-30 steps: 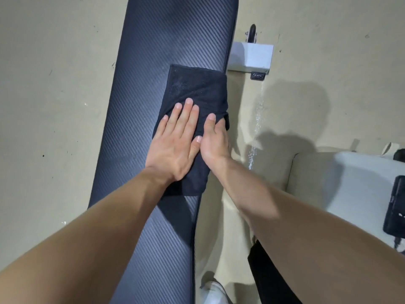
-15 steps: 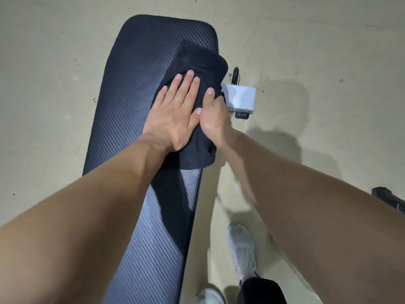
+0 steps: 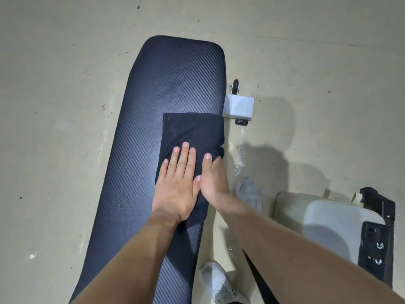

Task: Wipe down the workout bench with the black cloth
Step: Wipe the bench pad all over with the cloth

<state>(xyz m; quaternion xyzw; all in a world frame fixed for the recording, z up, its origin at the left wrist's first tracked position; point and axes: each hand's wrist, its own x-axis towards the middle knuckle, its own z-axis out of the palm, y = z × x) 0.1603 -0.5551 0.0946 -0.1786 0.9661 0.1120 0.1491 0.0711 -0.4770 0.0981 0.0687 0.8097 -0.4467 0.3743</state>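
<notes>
The workout bench (image 3: 175,84) is a long dark pad with a ribbed texture, running away from me over a beige floor. A folded black cloth (image 3: 192,132) lies along the pad's right side, its right edge draped over the rim. My left hand (image 3: 177,185) presses flat on the cloth's near half with fingers stretched out. Beside it, my right hand (image 3: 212,178) holds the cloth at the bench's right rim, thumb on top and fingers hidden over the side. The two hands touch.
A white bench foot (image 3: 238,106) with a small black wheel sticks out on the right. My two pale shoes (image 3: 249,191) (image 3: 219,281) stand right of the bench. A pale padded seat (image 3: 328,220) with a dark flat object (image 3: 374,244) on it sits at right.
Both hands pushed the cloth to the bench's far end, then drew it back toward me along the right side. The far end of the pad is now uncovered.
</notes>
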